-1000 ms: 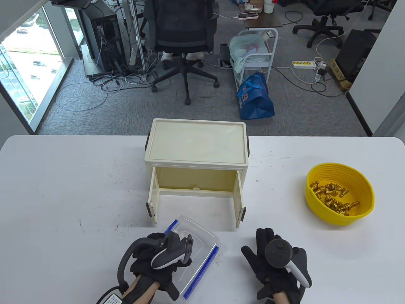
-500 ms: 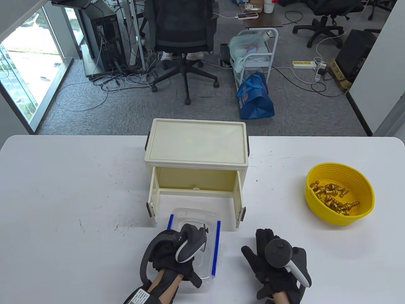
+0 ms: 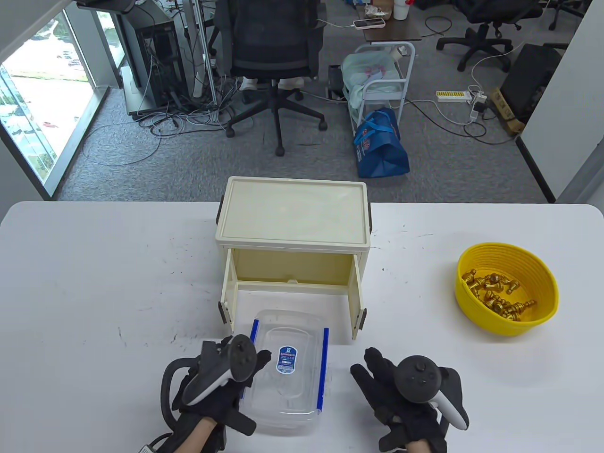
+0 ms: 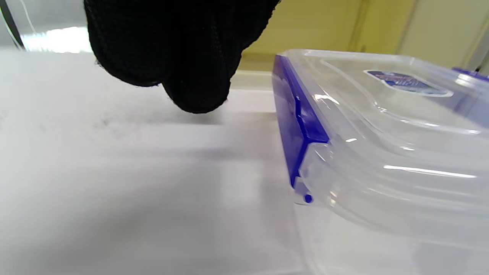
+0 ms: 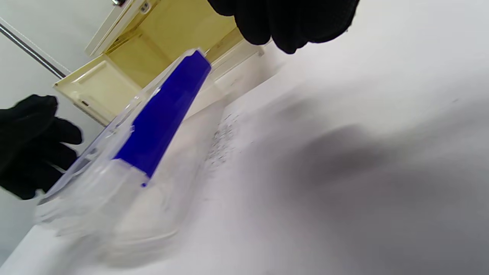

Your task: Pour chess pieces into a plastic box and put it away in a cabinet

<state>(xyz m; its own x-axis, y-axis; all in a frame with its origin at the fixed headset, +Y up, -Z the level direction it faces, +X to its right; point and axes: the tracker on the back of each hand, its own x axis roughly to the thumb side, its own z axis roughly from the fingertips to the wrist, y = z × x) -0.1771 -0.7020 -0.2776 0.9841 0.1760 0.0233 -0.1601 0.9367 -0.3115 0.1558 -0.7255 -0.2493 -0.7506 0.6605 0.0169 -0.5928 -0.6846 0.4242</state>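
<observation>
A clear plastic box with blue side clips and its lid on lies flat on the table, just in front of the open cream cabinet. My left hand is at the box's left edge; in the left wrist view its fingers hang above the table beside the box without touching it. My right hand lies open on the table right of the box, holding nothing. Gold chess pieces lie in a yellow bowl at the far right.
The cabinet's two doors stand open toward me on either side of the box's far end. The right wrist view shows the box's blue clip, the cabinet behind it and my left hand beyond.
My left hand turned the box square to the cabinet, set it down flat and slid off the lid to its left side. My right hand shifted slightly left.
</observation>
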